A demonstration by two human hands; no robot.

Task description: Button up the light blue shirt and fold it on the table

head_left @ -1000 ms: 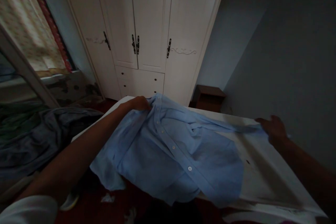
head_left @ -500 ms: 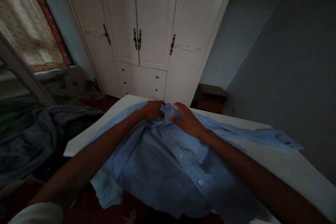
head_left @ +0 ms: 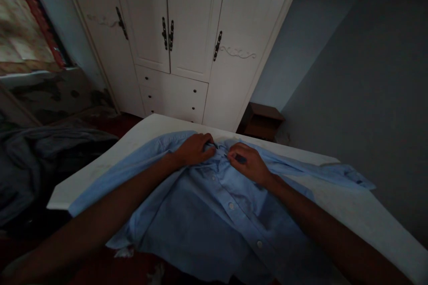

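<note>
A light blue button-up shirt [head_left: 214,205] lies front side up on a white table [head_left: 143,131], its lower part hanging over the near edge. One sleeve stretches out to the right towards the table's right end. My left hand [head_left: 194,149] pinches the collar on the left side with curled fingers. My right hand [head_left: 245,163] grips the collar on the right side, fingers closed on the cloth. The two hands sit close together at the neck of the shirt.
A white wardrobe [head_left: 187,31] with dark handles and drawers stands behind the table. A small brown cabinet [head_left: 262,120] sits at its right foot. Dark clothes [head_left: 40,151] are heaped at the left. A grey wall [head_left: 368,75] runs along the right.
My right hand let go of the far right sleeve end and came in to the collar beside my left hand. The shirt has been spread wider to the left.
</note>
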